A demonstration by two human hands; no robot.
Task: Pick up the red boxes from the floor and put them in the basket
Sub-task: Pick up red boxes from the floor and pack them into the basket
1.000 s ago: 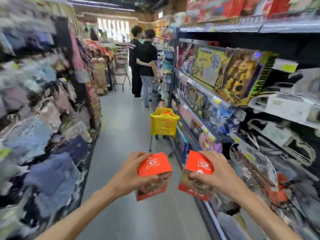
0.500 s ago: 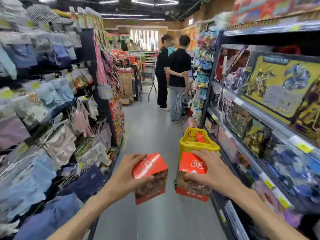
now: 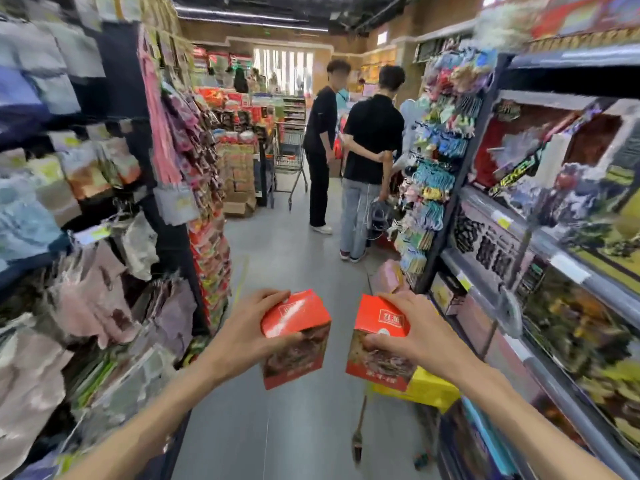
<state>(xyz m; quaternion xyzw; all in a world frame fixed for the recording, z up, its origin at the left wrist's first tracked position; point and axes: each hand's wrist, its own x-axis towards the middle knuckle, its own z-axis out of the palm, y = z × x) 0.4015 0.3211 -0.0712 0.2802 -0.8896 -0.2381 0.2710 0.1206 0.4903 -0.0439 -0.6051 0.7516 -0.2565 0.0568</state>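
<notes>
Two red boxes, one per hand: left hand (image 3: 242,336) fingers wrapped round left red box (image 3: 296,339), right hand (image 3: 420,336) gripping right red box (image 3: 379,344). One yellow basket (image 3: 427,388) partly hidden under the right box; two shoppers (image 3: 349,150) stand down the aisle.

both hands (image 3: 242,332) (image 3: 420,337) outstretched, fingers (image 3: 266,299) curled, gripping.

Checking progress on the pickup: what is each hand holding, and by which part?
The left hand grips one red cardboard box around its top; the right hand grips another red cardboard box likewise.
</notes>
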